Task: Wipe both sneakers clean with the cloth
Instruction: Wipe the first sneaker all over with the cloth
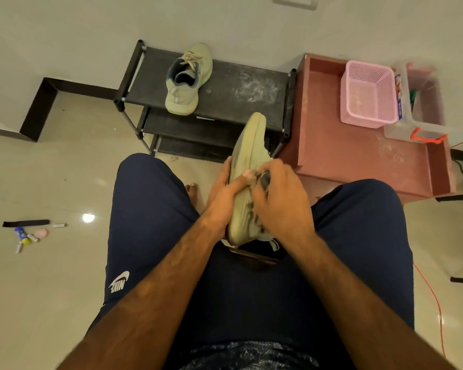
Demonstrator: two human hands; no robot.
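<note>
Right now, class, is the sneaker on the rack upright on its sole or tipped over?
Upright. The sneaker on the rack rests on its sole, with its opening and laces facing up.

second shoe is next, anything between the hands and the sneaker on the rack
Nothing visible: the rack sneaker sits uncovered on the top shelf; left hand grips the held sneaker, right hand holds the cloth on it.

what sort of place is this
Probably a home, perhaps near the entry: a black shoe rack with a sneaker on top, a pink basket on a low red unit, glossy floor.
</note>
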